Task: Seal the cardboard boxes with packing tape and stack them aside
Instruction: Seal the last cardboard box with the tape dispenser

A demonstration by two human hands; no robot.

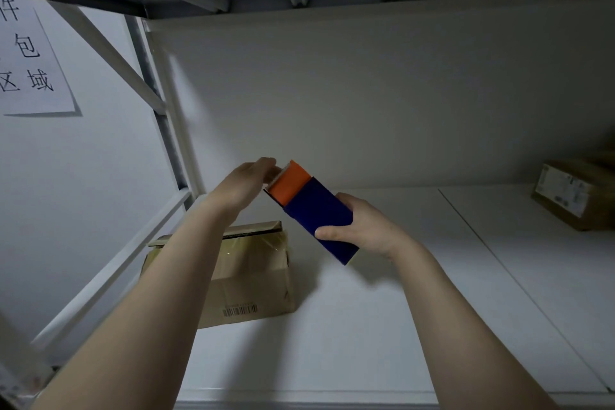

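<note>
My right hand [362, 230] grips a blue tape dispenser [321, 221] with an orange front end, held tilted in the air above the white shelf [382, 326]. My left hand [246, 183] reaches to the orange end, its fingers at the serrated tip, where they are partly hidden. Below my left forearm a cardboard box [253, 280] stands on the shelf. Clear tape covers its upper part and a barcode label sits on its front face. Its back flap edge stands slightly raised.
A second cardboard box [575, 196] with a white label sits at the far right of the shelf. A white upright post [166, 130] and a diagonal brace bound the left side. A paper sign [30, 56] hangs on the left wall. Another shelf is overhead.
</note>
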